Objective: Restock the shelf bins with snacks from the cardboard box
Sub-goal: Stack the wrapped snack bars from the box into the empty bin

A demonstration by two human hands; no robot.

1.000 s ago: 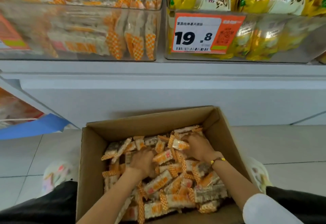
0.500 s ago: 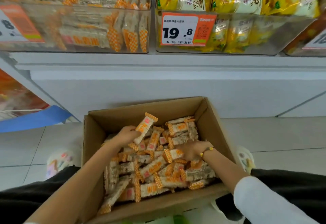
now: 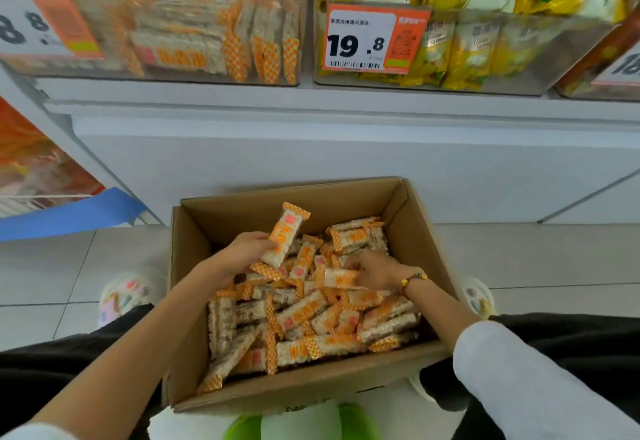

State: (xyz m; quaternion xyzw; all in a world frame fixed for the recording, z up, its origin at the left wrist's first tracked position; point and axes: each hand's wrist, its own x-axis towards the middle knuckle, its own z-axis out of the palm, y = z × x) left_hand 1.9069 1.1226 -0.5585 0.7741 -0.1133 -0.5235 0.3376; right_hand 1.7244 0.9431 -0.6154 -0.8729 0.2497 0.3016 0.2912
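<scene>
An open cardboard box (image 3: 194, 266) sits on the floor between my knees, heaped with orange-and-white wrapped snack bars (image 3: 304, 315). My left hand (image 3: 242, 252) grips one snack bar (image 3: 285, 235) and holds it tilted above the pile. My right hand (image 3: 375, 271) lies low on the heap and pinches another bar (image 3: 341, 278). Above, a clear shelf bin (image 3: 207, 34) holds the same orange-checked bars.
A second clear bin (image 3: 485, 48) on the right holds yellow snack bags behind a 19.8 price tag (image 3: 375, 39). A white shelf front (image 3: 346, 148) rises behind the box. A green stool (image 3: 301, 422) is under me, tiled floor on both sides.
My left hand has come up out of the pile with one bar. My right hand has shifted back over the heap and taken hold of a bar. The view has tilted slightly.
</scene>
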